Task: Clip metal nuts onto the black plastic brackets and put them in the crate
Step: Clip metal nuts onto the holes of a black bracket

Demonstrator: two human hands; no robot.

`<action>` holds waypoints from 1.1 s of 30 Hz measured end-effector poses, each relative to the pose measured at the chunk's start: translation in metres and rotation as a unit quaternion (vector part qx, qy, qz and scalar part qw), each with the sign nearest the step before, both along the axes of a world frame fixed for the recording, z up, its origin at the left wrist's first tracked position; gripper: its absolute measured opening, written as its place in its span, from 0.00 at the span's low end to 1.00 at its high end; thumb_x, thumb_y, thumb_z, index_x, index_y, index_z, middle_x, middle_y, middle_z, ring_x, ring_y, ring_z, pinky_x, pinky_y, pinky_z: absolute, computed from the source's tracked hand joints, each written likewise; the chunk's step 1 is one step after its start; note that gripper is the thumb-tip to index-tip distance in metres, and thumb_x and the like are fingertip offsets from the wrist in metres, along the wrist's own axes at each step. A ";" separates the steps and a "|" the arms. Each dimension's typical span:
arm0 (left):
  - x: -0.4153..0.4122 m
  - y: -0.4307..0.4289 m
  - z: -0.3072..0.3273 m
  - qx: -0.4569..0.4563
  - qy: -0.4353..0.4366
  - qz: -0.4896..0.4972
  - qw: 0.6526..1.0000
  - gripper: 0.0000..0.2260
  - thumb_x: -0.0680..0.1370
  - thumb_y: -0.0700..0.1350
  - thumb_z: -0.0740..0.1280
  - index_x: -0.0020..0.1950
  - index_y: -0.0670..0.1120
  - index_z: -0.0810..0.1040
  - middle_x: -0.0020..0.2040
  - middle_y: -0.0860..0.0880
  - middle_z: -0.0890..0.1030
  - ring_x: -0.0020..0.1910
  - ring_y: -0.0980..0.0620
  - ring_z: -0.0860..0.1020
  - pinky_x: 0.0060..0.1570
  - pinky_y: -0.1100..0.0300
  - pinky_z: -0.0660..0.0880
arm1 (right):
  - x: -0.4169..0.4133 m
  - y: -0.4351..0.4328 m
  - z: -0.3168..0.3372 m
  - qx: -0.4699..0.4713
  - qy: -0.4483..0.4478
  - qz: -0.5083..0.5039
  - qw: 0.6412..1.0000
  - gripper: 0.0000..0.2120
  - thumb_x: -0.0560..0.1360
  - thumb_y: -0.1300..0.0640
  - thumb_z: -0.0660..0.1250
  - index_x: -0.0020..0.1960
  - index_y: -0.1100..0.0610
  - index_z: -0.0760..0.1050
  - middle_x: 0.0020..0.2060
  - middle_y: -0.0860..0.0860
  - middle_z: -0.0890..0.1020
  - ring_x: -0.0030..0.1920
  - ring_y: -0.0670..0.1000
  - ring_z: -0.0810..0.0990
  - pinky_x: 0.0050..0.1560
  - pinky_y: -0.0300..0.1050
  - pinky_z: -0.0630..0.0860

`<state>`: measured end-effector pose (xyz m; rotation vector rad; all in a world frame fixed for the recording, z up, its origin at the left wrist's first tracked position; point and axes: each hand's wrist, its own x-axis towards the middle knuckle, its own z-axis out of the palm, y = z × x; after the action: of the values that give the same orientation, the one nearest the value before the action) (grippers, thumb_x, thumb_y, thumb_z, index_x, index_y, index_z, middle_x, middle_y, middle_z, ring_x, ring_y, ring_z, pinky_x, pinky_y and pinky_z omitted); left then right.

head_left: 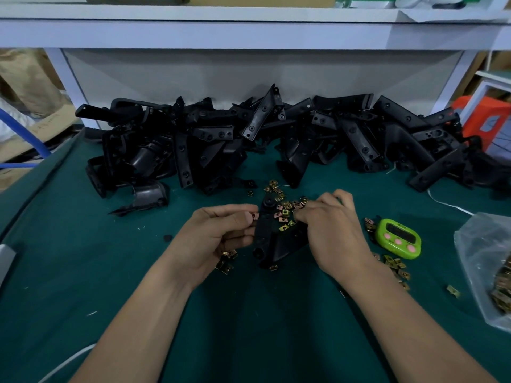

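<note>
- Two hands sit close together over the green mat (83, 244). Your left hand (221, 233) pinches a metal nut (255, 216) right against the black bracket (272, 243), which lies between both hands.
- Your right hand (331, 230) curls over the bracket's right side and the loose nuts (284, 214); can't tell if it actually grips anything.
- Bracket's long axis runs away from you, rounded narrow end farthest.
- Right fingertips are hidden, and the bag of nuts (486, 266) is cut off at the frame edge.

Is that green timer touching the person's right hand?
Apart. The head view shows a strip of green table mat and a few loose nuts between the right hand and the green timer.
</note>
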<state>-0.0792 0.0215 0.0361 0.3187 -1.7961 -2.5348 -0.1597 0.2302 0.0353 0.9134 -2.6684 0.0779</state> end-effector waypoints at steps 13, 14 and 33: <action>0.005 -0.014 0.007 -0.149 -0.022 0.017 0.988 0.08 0.75 0.34 0.72 0.46 0.45 0.89 0.46 0.40 0.87 0.42 0.46 0.87 0.40 0.62 0.81 | 0.013 -0.016 -0.006 0.099 0.060 -0.007 0.993 0.13 0.66 0.62 0.61 0.41 0.47 0.79 0.35 0.44 0.77 0.45 0.52 0.73 0.61 0.49 0.59; 0.006 -0.014 0.009 -0.153 -0.020 0.024 0.988 0.09 0.75 0.33 0.72 0.45 0.45 0.89 0.44 0.41 0.87 0.41 0.48 0.86 0.39 0.63 0.81 | 0.015 -0.017 -0.006 0.098 0.062 -0.007 0.993 0.12 0.66 0.62 0.61 0.41 0.48 0.78 0.35 0.45 0.77 0.45 0.52 0.73 0.61 0.50 0.59; 0.005 0.013 0.014 -0.043 0.000 0.070 0.997 0.07 0.70 0.39 0.74 0.47 0.41 0.87 0.46 0.39 0.87 0.42 0.45 0.86 0.38 0.60 0.81 | 0.034 -0.034 -0.016 -0.065 0.039 0.069 0.995 0.11 0.63 0.62 0.64 0.39 0.49 0.67 0.35 0.46 0.78 0.42 0.53 0.73 0.54 0.49 0.63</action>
<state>-0.0739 0.0346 0.0505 0.4256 -1.8063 -2.3563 -0.1260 0.1964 0.0196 1.0343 -2.4932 0.2382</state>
